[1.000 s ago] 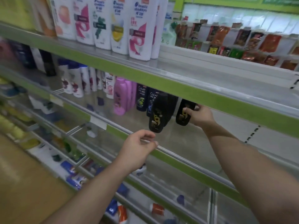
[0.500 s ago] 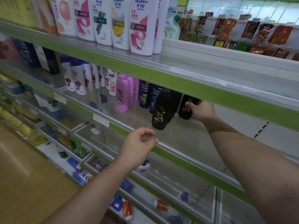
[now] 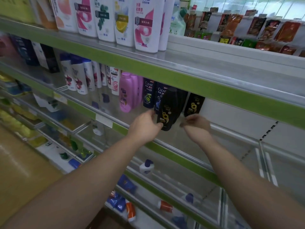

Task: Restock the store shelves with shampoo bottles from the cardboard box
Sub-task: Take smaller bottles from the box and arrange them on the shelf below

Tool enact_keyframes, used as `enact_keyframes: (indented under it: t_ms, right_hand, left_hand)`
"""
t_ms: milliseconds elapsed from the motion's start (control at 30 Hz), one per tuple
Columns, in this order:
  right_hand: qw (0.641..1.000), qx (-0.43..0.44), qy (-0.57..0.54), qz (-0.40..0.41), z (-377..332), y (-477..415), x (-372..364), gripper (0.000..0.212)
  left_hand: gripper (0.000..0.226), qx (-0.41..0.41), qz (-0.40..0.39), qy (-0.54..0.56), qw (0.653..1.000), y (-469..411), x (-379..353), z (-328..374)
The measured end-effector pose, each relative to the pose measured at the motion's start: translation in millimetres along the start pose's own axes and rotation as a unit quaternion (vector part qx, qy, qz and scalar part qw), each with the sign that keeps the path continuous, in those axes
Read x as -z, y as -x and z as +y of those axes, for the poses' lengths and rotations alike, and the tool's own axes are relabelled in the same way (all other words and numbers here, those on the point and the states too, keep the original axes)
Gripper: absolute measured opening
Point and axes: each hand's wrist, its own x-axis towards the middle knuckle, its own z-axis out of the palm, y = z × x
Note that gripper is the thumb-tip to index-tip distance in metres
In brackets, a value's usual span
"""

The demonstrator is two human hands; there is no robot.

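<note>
Two black shampoo bottles with sunflower labels stand on the middle shelf [image 3: 219, 146]. The front black bottle [image 3: 168, 108] leans slightly, and my left hand [image 3: 146, 125] grips its lower left side, thumb across the label. The second black bottle [image 3: 194, 103] stands further back to the right, under the upper shelf's green strip. My right hand [image 3: 196, 124] hovers just in front of and below it, fingers loosely curled, holding nothing. No cardboard box is in view.
Left of the black bottles stand dark blue Clear bottles [image 3: 148, 95], pink bottles [image 3: 126, 92] and white ones [image 3: 77, 76]. The upper shelf [image 3: 189, 76] carries tall white bottles [image 3: 146, 23]. Lower shelves hold scattered small items. A divider [image 3: 265, 161] marks the section to the right.
My right hand has let go of the back black bottle and drawn back towards me. My left hand has left the shelf rail and reached up to the front black bottle.
</note>
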Motion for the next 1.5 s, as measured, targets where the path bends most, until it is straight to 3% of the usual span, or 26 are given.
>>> enact_keyframes:
  t_ms: [67, 267, 433, 600, 833, 933, 1000, 1100, 1200, 1300, 1500]
  right_hand:
    - [0.998, 0.022, 0.011, -0.050, -2, 15, -13, 0.042]
    - [0.995, 0.061, 0.054, -0.066, -13, 23, -26, 0.059]
    - [0.994, 0.062, 0.083, -0.019, -11, 23, -28, 0.037]
    - [0.995, 0.040, 0.087, -0.029, -11, 25, -26, 0.027]
    - [0.993, -0.003, 0.117, -0.033, -18, 34, -19, 0.019]
    - [0.993, -0.022, 0.084, 0.082, -35, 55, -23, 0.022]
    - [0.986, 0.006, 0.046, 0.163, -65, 81, -45, 0.017]
    - [0.994, 0.049, -0.004, 0.100, -124, 90, -106, 0.032]
    - [1.000, -0.019, -0.004, 0.008, -170, 54, -159, 0.069]
    - [0.998, -0.046, -0.037, -0.004, -196, 25, -191, 0.059]
    - [0.994, -0.086, -0.021, 0.064, -199, 1, -215, 0.064]
  left_hand:
    - [0.050, 0.006, -0.009, -0.038, 0.999, -12, -6, 0]
    - [0.035, 0.006, -0.024, -0.066, 0.998, -26, -18, -1]
    - [0.032, -0.004, -0.042, -0.050, 0.998, -28, -20, 3]
    - [0.040, -0.016, -0.054, -0.030, 0.998, -24, -15, 2]
    - [0.028, -0.009, 0.086, -0.008, 0.996, -46, 51, -50]
    - [0.054, 0.031, 0.124, 0.009, 0.992, -73, 87, -84]
    - [0.081, 0.039, 0.090, 0.020, 0.995, -93, 104, -104]
    - [0.096, 0.012, -0.021, 0.059, 0.998, -120, 115, -128]
    - [0.079, -0.042, -0.114, 0.044, 0.992, -140, 118, -141]
    - [0.052, -0.080, -0.167, 0.049, 0.981, -151, 120, -143]
    - [0.055, -0.120, -0.235, 0.011, 0.965, -172, 122, -142]
